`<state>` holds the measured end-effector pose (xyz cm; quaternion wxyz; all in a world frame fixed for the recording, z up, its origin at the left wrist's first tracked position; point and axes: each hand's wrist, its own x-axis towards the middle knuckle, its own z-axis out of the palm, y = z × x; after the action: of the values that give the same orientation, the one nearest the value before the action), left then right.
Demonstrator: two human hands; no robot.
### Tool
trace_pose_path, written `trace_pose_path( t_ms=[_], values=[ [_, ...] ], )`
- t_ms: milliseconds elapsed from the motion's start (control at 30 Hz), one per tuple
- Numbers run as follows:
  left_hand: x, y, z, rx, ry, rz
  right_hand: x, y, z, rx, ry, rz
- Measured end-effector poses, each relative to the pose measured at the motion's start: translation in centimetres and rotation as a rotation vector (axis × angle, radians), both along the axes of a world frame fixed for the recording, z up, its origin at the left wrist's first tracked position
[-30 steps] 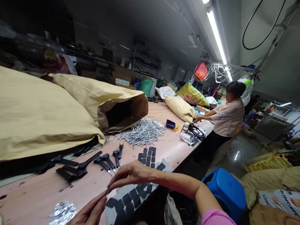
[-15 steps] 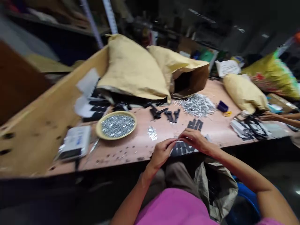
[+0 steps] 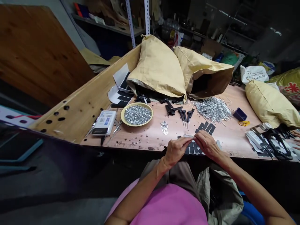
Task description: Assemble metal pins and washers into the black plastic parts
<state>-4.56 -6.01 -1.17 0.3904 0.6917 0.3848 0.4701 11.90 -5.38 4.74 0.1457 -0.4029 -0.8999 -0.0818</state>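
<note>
My left hand (image 3: 176, 150) and my right hand (image 3: 207, 144) meet at the near edge of the wooden table (image 3: 150, 136), fingertips pinched together on a small thin piece (image 3: 188, 136) I cannot make out. Under them lies a sheet of black squares (image 3: 193, 147). More black squares (image 3: 206, 127) lie just beyond. Black-handled tools (image 3: 185, 115) lie in a row further back, beside a pile of metal pins (image 3: 212, 109). A small heap of shiny bits (image 3: 164, 127) sits left of the hands.
A yellow dish of shiny metal parts (image 3: 137, 114) and a white device (image 3: 104, 122) stand at the left. Two big tan paper sacks (image 3: 161, 68) lie at the back, one open. Another tan bag (image 3: 269, 104), a blue box (image 3: 239, 114) and black cables (image 3: 276, 140) are at right.
The view swung from across the room, where another person stood at the table, down to my own lap and table edge. My hands stayed pinched together over the black-square sheet.
</note>
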Motion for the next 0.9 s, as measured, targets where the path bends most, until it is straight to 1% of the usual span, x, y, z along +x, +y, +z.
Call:
trace_pose_path(
  t_ms=[67, 133, 200, 267, 300, 367, 433, 500, 600, 767, 833, 900],
  values=[
    [0.2, -0.1, 0.2, -0.011, -0.038, -0.015, 0.1, 0.1, -0.3, 0.033, -0.005, -0.04],
    [0.5, 0.0, 0.3, -0.048, -0.102, -0.022, 0.2, 0.2, -0.2, 0.013, 0.001, -0.106],
    [0.6, 0.1, 0.4, -0.114, -0.177, -0.03, 0.4, 0.3, 0.3, -0.058, 0.037, -0.185],
    [0.6, 0.3, 0.5, -0.191, -0.24, -0.038, 0.7, 0.3, 1.2, -0.141, 0.134, -0.235],
    [0.6, 0.4, 0.5, -0.223, -0.261, -0.042, 0.8, 0.3, 1.6, -0.181, 0.197, -0.23],
    [0.5, 0.5, 0.6, -0.263, -0.28, -0.047, 1.1, 0.3, 2.1, -0.262, 0.304, -0.163],
    [0.6, 0.5, 0.6, -0.271, -0.276, -0.053, 1.3, 0.2, 2.1, -0.318, 0.353, -0.08],
    [0.7, 0.5, 0.7, -0.258, -0.262, -0.063, 1.3, 0.1, 1.9, -0.329, 0.368, -0.045],
    [0.8, 0.3, 0.6, -0.199, -0.208, -0.07, 1.3, -0.2, 1.6, -0.274, 0.298, -0.044],
    [0.7, -0.1, 0.0, -0.078, -0.081, -0.058, 1.2, -0.7, 1.0, -0.104, -0.023, -0.016],
    [0.7, -0.4, 0.0, -0.082, -0.1, -0.063, 1.0, -0.7, 0.6, -0.095, -0.065, -0.03],
    [0.8, -0.7, 0.2, -0.154, -0.165, -0.061, 0.9, -0.6, 0.3, -0.13, -0.027, -0.085]
  ],
)
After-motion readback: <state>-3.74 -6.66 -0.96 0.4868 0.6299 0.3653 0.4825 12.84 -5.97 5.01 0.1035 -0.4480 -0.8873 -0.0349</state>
